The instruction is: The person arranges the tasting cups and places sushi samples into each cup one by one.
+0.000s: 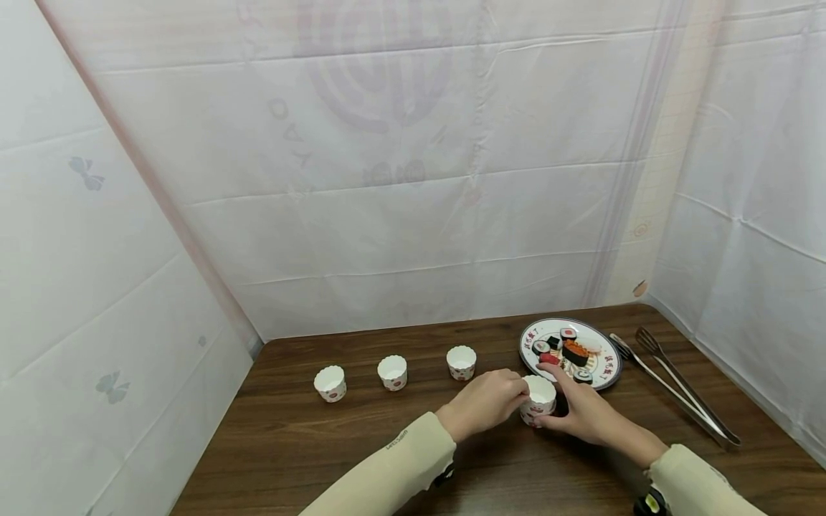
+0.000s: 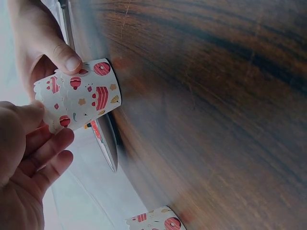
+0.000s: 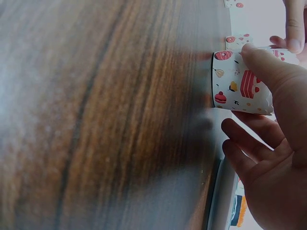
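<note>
1. We see the nested paper baking cups (image 1: 538, 410) between both hands, upright at the wooden table (image 1: 290, 444), just nearer us than the sushi plate (image 1: 596, 330).
2. Our left hand (image 1: 488, 398) pinches the scalloped rim from the left; our right hand (image 1: 584, 413) clasps the right side, thumb nearest us.
3. We judge the vertical axis decisive: the stack lies below our left pinch and left of our right palm.
</note>
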Demonstrator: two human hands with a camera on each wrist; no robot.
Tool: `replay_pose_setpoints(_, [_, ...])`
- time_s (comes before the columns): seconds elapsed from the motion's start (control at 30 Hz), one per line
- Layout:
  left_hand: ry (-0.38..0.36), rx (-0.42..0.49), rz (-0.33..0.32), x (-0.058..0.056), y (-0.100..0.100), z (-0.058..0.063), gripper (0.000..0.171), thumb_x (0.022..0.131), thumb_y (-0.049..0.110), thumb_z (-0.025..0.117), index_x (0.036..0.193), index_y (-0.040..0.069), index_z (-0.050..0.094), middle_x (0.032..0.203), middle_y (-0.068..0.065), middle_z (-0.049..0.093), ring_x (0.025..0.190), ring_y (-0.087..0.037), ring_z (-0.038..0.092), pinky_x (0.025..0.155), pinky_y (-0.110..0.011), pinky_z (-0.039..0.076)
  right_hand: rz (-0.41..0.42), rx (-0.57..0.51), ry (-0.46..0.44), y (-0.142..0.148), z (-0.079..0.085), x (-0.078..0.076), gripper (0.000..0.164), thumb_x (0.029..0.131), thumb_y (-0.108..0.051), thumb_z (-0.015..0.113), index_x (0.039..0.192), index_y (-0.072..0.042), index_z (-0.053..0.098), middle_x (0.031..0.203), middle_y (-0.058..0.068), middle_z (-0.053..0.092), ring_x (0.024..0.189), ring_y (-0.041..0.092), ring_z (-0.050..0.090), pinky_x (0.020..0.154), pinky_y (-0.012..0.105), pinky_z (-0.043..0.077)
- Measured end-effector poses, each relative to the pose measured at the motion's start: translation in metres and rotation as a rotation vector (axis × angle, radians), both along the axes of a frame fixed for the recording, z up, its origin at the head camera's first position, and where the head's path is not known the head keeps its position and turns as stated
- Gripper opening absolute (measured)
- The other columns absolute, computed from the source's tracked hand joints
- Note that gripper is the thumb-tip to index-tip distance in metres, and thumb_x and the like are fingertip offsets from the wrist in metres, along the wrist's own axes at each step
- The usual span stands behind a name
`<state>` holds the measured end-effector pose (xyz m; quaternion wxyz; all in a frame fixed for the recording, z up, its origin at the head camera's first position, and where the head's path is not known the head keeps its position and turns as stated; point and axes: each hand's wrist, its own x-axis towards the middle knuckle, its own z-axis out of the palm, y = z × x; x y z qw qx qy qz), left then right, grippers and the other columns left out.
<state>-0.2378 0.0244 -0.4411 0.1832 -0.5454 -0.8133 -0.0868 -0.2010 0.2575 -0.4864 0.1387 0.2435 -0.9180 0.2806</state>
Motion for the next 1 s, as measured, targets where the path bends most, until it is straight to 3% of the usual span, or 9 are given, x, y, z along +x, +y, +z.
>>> replay_pose_setpoints(0.47, [0.036, -0.067, -0.011, 0.0031, 0.0016, 0.003, 0.008, 0.098, 0.017, 0.072, 0.103, 0.014, 0.077, 0.094, 0.006, 0.07, 0.084, -0.001, 0.063, 0.075, -0.012, 0.048, 0.021, -0.006, 0.019, 0.0012, 0.0003, 0.0, 0.088, 0.082, -0.038, 0.088, 0.147, -0.004, 0.039, 0.1, -0.006, 0.075, 0.089, 0.003, 0.065, 0.077, 0.04, 0.054])
replay_pose_setpoints(0.73, [0.102, -0.094, -0.01, 0.0055, 0.0038, 0.0023, 0.008, 0.098, 0.017, 0.071, 0.092, 0.017, 0.076, 0.088, 0.008, 0.067, 0.081, -0.002, 0.061, 0.072, -0.012, 0.048, 0.029, -0.004, 0.013, 0.0005, -0.0012, -0.0008, 0.087, 0.083, -0.036, 0.088, 0.147, -0.003, 0.039, 0.1, -0.007, 0.075, 0.088, 0.0, 0.064, 0.077, 0.038, 0.054])
replay_pose_setpoints(1.0, [0.082, -0.097, 0.005, 0.0062, 0.0043, 0.0031, 0.011, 0.096, 0.014, 0.072, 0.085, 0.017, 0.07, 0.078, 0.009, 0.062, 0.073, -0.001, 0.055, 0.064, -0.011, 0.042, 0.035, -0.004, 0.005, 0.0008, -0.0013, -0.0008, 0.087, 0.083, -0.036, 0.087, 0.147, -0.003, 0.039, 0.101, -0.006, 0.076, 0.089, 0.0, 0.064, 0.076, 0.037, 0.054])
